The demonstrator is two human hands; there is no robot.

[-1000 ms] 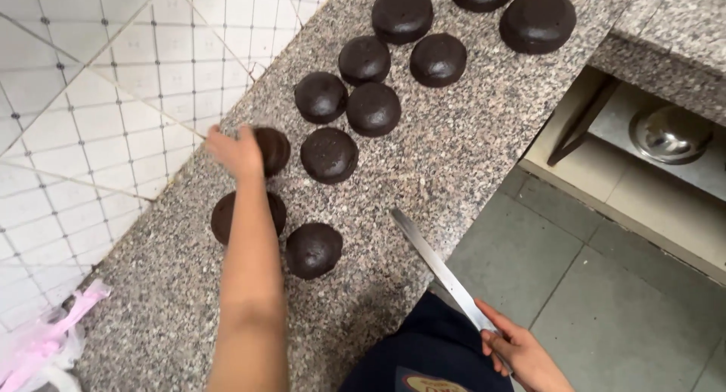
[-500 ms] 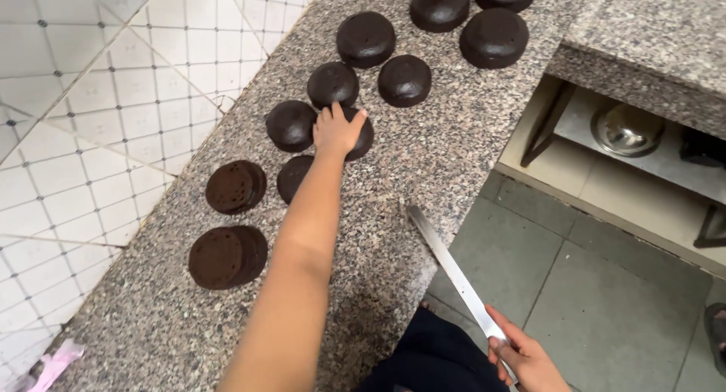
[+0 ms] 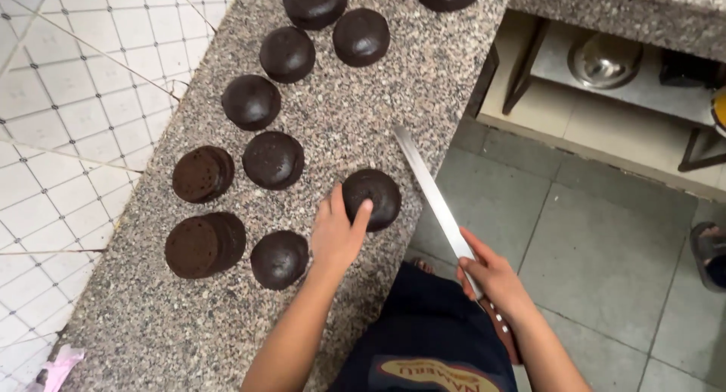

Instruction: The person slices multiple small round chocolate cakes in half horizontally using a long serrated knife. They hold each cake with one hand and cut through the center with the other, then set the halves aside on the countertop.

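Here the left hand (image 3: pixel 336 237) rests open on a dark cake (image 3: pixel 372 199), the right hand (image 3: pixel 491 278) gripping a knife (image 3: pixel 435 199), handle mostly hidden.

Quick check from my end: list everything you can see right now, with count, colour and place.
Round chocolate cakes: eight whole, dark brown, spread along the counter; one nearest the edge, under the left hand.
Sliced cake stacks: two, dark brown, tilted, by the wall side.
Granite counter: one, speckled grey.
Tiled wall: white, far side of the counter.
Metal bowl: one, silver, on a low shelf.
Floor tiles: grey.
Long knife: one, steel blade, brown handle, blade tip over the counter edge.
Left hand: touching the nearest cake.
Right hand: gripping the knife.
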